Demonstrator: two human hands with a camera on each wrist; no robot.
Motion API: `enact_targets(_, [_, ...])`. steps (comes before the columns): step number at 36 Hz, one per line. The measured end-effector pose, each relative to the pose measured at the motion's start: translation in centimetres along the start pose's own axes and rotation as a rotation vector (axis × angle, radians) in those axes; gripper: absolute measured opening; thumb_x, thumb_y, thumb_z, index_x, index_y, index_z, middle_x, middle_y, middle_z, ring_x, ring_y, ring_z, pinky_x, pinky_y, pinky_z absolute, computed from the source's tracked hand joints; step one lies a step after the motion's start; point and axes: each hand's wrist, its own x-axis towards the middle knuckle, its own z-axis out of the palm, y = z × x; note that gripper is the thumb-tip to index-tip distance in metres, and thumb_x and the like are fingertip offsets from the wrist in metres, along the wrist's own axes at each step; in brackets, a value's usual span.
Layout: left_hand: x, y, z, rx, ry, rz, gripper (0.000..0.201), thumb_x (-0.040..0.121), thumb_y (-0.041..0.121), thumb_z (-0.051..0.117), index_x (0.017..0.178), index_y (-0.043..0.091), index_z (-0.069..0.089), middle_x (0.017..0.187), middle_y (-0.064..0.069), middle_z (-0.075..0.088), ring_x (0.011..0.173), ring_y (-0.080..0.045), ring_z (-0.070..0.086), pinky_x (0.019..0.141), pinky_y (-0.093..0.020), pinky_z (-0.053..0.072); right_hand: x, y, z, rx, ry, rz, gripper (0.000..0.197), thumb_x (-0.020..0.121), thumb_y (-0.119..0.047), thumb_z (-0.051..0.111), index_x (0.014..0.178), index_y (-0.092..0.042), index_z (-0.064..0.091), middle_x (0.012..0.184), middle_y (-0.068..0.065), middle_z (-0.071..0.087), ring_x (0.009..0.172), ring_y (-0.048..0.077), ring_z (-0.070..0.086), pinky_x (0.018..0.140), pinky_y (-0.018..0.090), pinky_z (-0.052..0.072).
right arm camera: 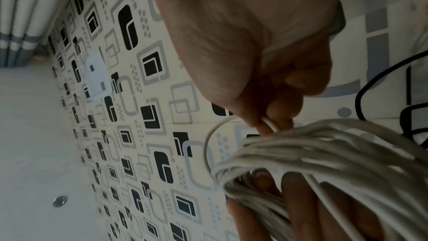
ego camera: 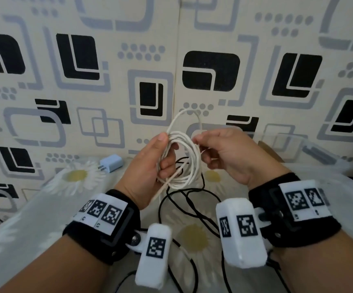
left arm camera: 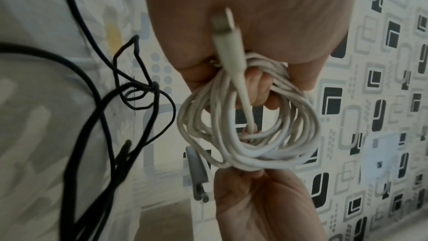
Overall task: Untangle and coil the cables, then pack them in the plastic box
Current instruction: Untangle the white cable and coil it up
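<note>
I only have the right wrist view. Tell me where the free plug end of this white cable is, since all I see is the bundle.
Observer: The white cable has its plug lying against the left hand, pointing back toward the wrist, as the left wrist view shows.
Operator: Report what else is left to coil.
Observer: A black cable lies loose and tangled on the flowered cloth below the hands.
Operator: Give me the box position.
Observer: A clear plastic box sits behind the right hand, by the wall.
Operator: Name anything near the left side.
Observer: A pale blue charger lies on the cloth beyond the left hand.
</note>
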Motion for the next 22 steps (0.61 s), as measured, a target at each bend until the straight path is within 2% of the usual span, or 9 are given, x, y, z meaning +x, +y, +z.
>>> enact_targets(2, [0.1,-0.1,-0.3,-0.03,0.015,-0.003,0.035,0.093,0.044,0.045,0.074,0.02,0.06,0.061,0.001,0.03,0.049,-0.01,0.023,0.06,-0.033,0.01,-0.2,0.1,0.4,-0.075,-0.056,0.016,0.018,0.095,-0.014,0.057,0.083,-0.006,0.067,0.06,-0.001,0.056,0.048,0.009,0.04,0.044,0.02,0.031])
enact_targets(4, [0.1,-0.1,-0.5,-0.044,-0.005,-0.036,0.035,0.093,0.045,0.045,0.076,0.019,0.06,0.06,0.001,0.03,0.048,-0.01,0.026,0.062,-0.034,0.01,-0.3,0.0,0.6,-0.148,-0.096,0.035,0.023,0.096,-0.017,0.055,0.087,0.002,0.066,0.063,0.004,0.052,0.049,0.011,0.037,0.043,0.021,0.028])
enact_targets(7, [0.1,-0.1,-0.5,-0.034,0.008,-0.059,0.036,0.094,0.048,0.045,0.084,0.015,0.055,0.062,0.001,0.031,0.05,-0.01,0.028,0.059,-0.029,0.022,-0.4,-0.1,0.5,-0.24,-0.093,0.058,0.032,0.094,-0.016,0.049,0.098,0.013,0.061,0.072,0.012,0.054,0.051,0.014,0.04,0.045,0.024,0.029])
enact_targets(9, [0.2,0.0,-0.3,-0.023,0.061,-0.045,0.036,0.097,0.048,0.043,0.09,0.014,0.052,0.063,0.001,0.032,0.052,-0.01,0.03,0.055,-0.023,0.032,-0.5,-0.4,0.5,-0.246,-0.039,0.037,0.031,0.093,-0.018,0.046,0.099,0.006,0.064,0.08,0.013,0.058,0.054,0.015,0.044,0.046,0.026,0.032])
enact_targets(11, [0.3,0.0,-0.3,-0.029,0.117,-0.026,0.034,0.098,0.046,0.037,0.091,0.015,0.05,0.062,0.002,0.034,0.053,-0.011,0.033,0.055,-0.022,0.038,-0.5,-0.7,0.7,-0.263,0.095,-0.04,0.025,0.097,-0.026,0.045,0.098,-0.009,0.063,0.082,0.007,0.061,0.055,0.014,0.049,0.05,0.027,0.037])
enact_targets(14, [0.4,-0.2,-0.6,0.001,0.208,0.022,0.033,0.102,0.043,0.033,0.09,0.017,0.049,0.062,0.003,0.038,0.056,-0.011,0.036,0.061,-0.025,0.039,-0.6,-0.9,0.7,-0.4,0.324,-0.242,0.026,0.093,-0.039,0.057,0.081,-0.016,0.059,0.068,-0.001,0.058,0.057,0.012,0.051,0.06,0.029,0.043])
enact_targets(16, [0.5,-0.3,-0.9,0.037,0.256,0.056,0.033,0.104,0.042,0.031,0.09,0.018,0.05,0.063,0.004,0.039,0.057,-0.01,0.036,0.064,-0.026,0.037,-0.9,-1.0,0.8,-0.436,0.27,-0.305,0.03,0.087,-0.038,0.066,0.071,-0.013,0.063,0.065,0.001,0.058,0.056,0.011,0.049,0.06,0.027,0.044])
enact_targets(19, [0.5,-0.5,-1.0,0.112,0.272,0.093,0.032,0.102,0.044,0.033,0.093,0.021,0.053,0.064,0.005,0.042,0.059,-0.009,0.04,0.067,-0.027,0.038,-1.1,-0.6,1.7,-0.503,0.092,-0.274,0.025,0.083,-0.037,0.073,0.072,-0.014,0.074,0.063,0.002,0.062,0.055,0.01,0.05,0.057,0.025,0.045])
enact_targets(22, [0.3,-0.9,-0.6,0.203,0.241,0.119,0.032,0.093,0.051,0.037,0.092,0.021,0.05,0.064,0.005,0.044,0.06,-0.011,0.042,0.068,-0.029,0.04,-0.6,0.6,2.8,-0.639,0.101,-0.278,0.016,0.084,-0.036,0.071,0.079,-0.021,0.077,0.067,-0.003,0.069,0.063,0.011,0.061,0.068,0.033,0.056])
